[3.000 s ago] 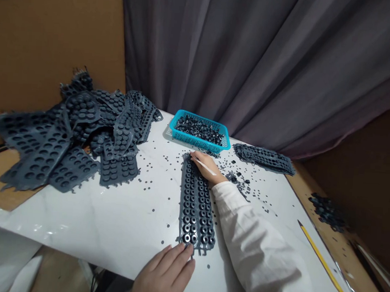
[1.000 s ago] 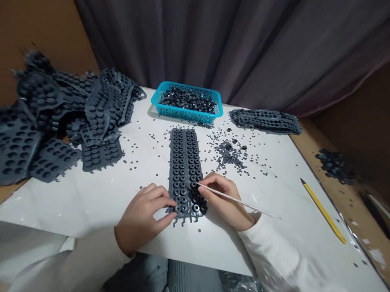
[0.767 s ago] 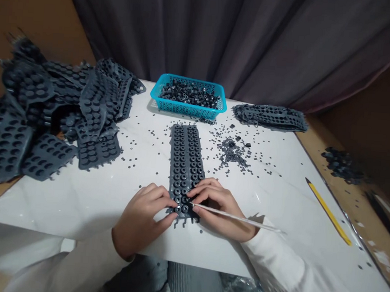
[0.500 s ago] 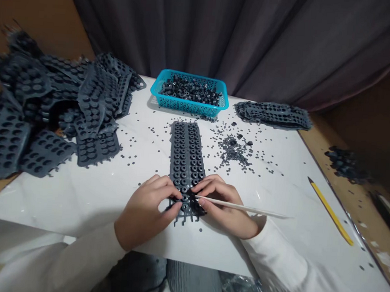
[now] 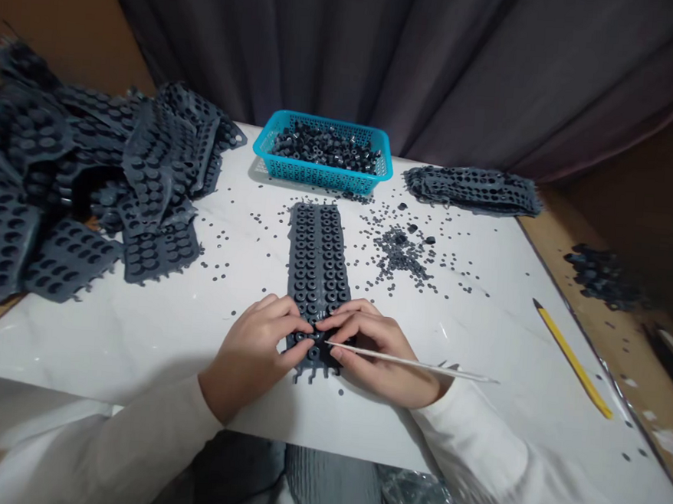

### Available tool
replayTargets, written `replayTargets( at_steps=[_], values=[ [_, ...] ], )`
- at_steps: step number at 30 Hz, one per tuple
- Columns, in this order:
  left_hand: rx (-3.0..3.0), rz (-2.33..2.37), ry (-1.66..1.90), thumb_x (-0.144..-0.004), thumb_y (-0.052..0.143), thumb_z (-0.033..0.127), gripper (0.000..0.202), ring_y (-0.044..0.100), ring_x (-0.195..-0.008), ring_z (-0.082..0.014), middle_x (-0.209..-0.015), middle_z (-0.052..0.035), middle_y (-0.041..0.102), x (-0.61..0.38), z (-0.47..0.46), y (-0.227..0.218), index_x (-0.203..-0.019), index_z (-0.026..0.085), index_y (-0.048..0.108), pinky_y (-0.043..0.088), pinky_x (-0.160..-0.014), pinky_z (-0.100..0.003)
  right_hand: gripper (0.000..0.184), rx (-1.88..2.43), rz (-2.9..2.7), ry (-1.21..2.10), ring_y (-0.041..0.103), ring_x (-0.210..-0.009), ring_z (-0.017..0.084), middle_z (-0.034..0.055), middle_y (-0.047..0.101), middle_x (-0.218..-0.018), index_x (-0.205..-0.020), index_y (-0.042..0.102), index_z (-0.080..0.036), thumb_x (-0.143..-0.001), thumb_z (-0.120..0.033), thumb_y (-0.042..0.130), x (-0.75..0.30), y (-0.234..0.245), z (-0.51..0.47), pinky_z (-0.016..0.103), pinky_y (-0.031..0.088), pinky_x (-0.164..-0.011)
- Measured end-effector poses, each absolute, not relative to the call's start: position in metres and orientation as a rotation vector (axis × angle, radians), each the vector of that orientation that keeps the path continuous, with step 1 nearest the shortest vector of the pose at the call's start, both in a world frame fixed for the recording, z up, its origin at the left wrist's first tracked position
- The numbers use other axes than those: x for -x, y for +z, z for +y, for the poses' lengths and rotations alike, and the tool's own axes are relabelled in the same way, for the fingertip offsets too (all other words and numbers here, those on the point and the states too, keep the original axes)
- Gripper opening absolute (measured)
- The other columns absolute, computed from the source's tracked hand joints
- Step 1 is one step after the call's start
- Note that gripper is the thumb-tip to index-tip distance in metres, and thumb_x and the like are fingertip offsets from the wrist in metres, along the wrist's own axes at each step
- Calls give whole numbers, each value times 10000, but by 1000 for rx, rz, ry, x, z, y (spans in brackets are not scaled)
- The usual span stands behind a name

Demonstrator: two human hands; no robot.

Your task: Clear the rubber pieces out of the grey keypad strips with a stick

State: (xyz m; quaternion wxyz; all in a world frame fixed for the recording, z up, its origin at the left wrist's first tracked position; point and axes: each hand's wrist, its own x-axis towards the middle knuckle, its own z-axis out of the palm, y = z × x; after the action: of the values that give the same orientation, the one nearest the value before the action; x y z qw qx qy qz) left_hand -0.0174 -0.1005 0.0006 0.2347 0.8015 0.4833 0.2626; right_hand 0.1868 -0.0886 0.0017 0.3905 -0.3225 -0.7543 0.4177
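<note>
A long dark rubber strip (image 5: 316, 262) studded with small rings lies lengthwise on the white table (image 5: 152, 331). My left hand (image 5: 256, 351) pinches the strip's near end, fingers curled on its rings. My right hand (image 5: 380, 349) meets it from the right, fingertips on the same end, and holds a thin white stick (image 5: 421, 363) that points left toward the strip. Both sleeves are white.
A blue basket (image 5: 324, 149) of loose black rings stands at the back. A heap of dark rubber sheets (image 5: 82, 180) fills the left, a flat stack of strips (image 5: 473, 189) lies back right. Small black bits (image 5: 399, 256) scatter mid-table. A yellow pencil (image 5: 572, 358) lies at right.
My right hand came back from the strip's far end to its near end with the stick. My left hand went from flat on the strip to pinching it; the two hands have closed together.
</note>
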Motion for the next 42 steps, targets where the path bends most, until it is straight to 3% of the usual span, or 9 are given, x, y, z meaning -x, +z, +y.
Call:
replayTargets(
  at_steps=[8,26,36,42],
  values=[
    [-2166,1315,702,-855,558,182,54,490,-793,-171,-811,-7,535,17,-100,3,-816,197,592,389,-726,-315,20,811,-1899,1202,541,-1086,203,89,690,-1051,-847,600,-209,-831,-202,611,-188,-1,-88,411,447,-925],
    [-2057,1347,647,-875,526,227,123,497,-799,-175,-812,0,553,16,-96,8,-760,203,563,390,-739,-323,22,787,-1983,1124,612,-962,185,88,710,-962,-860,604,-205,-840,-197,597,-188,3,-79,356,499,-835],
    [-2062,1320,599,-847,557,204,100,503,-807,-174,-775,7,555,19,-92,8,-751,204,585,376,-740,-312,89,865,-1911,1512,665,-906,187,97,700,-953,-857,594,-169,-863,-257,579,-189,12,-63,336,531,-798],
    [-2067,1304,582,-868,518,217,125,510,-814,-185,-802,-7,568,19,-91,10,-760,204,578,376,-736,-316,97,886,-1892,1577,662,-900,185,93,695,-955,-867,601,-170,-863,-264,582,-190,12,-60,328,527,-799]
  ],
)
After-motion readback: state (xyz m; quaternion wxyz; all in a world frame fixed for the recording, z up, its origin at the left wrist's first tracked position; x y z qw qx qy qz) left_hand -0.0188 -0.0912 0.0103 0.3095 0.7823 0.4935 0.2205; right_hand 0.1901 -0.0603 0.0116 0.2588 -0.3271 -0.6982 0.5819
